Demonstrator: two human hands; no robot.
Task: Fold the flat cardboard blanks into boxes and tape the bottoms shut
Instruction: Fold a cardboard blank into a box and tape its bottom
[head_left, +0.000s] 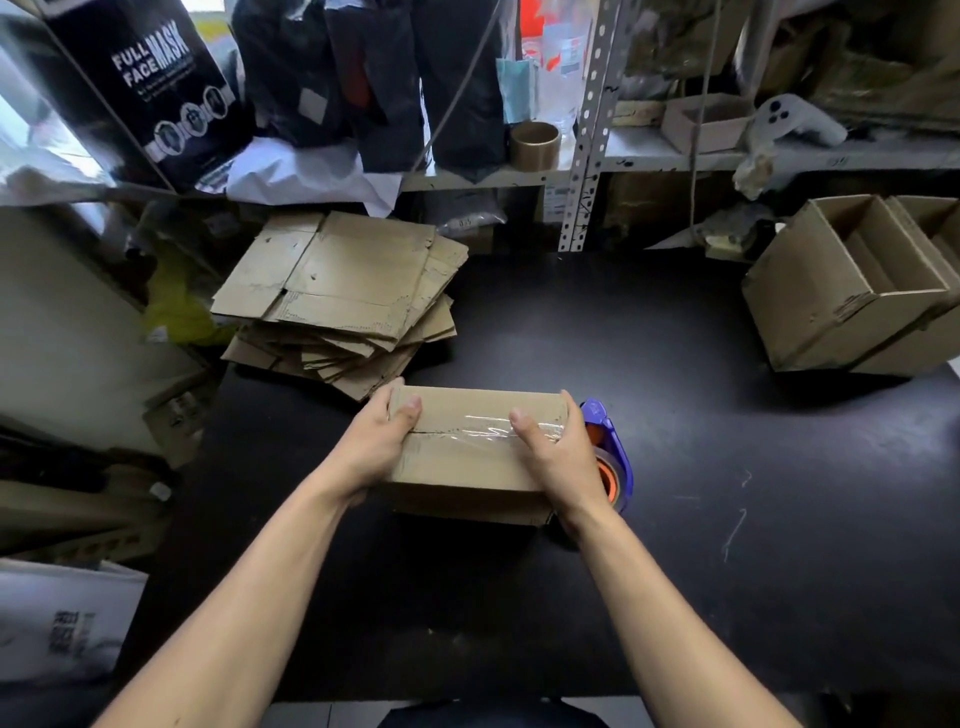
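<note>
We are at the taping step: our left hand and right hand clamp the ends of the box on the near bench, tape spanning part of its seam, probably needing finishing next.

We have open surface to the right of the box we hold, running to the right edge, and more along the near edge beneath our forearms. The tape dispenser sits just beside the box's right end, blocking that side. The stack of flat blanks fills the far left corner; finished boxes crowd the far right corner.
</note>
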